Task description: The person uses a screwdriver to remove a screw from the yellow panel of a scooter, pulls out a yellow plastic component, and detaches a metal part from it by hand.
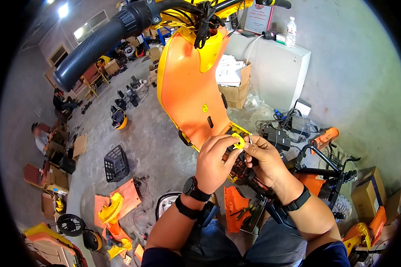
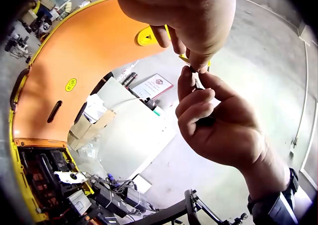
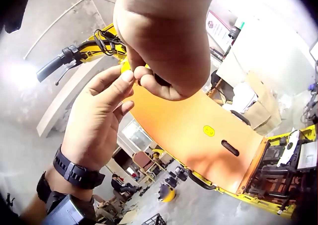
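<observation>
A small yellow round part with a dark centre is pinched between the thumb and fingers of my left hand. My right hand meets it from the right, fingers curled round a small thin metallic piece. In the left wrist view the fingertips of both hands come together at the yellow part, and the right hand has its fingers bent. The left hand holds the yellow part in the right wrist view. Beyond the hands lies the orange scooter body with its yellow edge.
A black handlebar grip juts in at the upper left. Under the hands is an uncovered bay with wiring. A white cabinet, a cardboard box and a black frame stand right. A black crate and orange panels lie left.
</observation>
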Demonstrator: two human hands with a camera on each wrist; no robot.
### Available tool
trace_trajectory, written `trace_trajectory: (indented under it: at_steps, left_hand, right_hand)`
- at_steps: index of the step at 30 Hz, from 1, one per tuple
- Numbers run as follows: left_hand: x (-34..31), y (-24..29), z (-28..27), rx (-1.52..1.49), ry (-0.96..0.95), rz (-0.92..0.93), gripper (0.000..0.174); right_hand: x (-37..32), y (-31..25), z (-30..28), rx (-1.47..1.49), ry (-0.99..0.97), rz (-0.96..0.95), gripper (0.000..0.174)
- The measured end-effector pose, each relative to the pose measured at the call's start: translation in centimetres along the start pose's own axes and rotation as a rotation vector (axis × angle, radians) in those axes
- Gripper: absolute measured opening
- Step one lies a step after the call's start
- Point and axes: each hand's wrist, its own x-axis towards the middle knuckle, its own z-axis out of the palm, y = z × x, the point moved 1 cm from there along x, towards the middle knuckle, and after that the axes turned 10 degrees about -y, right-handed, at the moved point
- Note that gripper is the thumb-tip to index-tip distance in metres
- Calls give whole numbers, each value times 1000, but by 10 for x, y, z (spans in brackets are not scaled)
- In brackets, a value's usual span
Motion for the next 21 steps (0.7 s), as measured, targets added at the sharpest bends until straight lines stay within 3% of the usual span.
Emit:
trace_trajectory:
  at_steps: [8, 16, 21]
  left_hand:
    - [-2, 0, 1, -22, 6, -25, 29]
    - [-10, -15, 14, -53, -28, -111, 27]
    - [-20, -29, 19, -20, -35, -149, 30]
  right_hand:
    - [4, 4, -7, 2, -29, 43, 16]
    - [12, 7, -36, -63, 204, 58, 10]
    - [11, 5, -26, -152, 261, 98, 18]
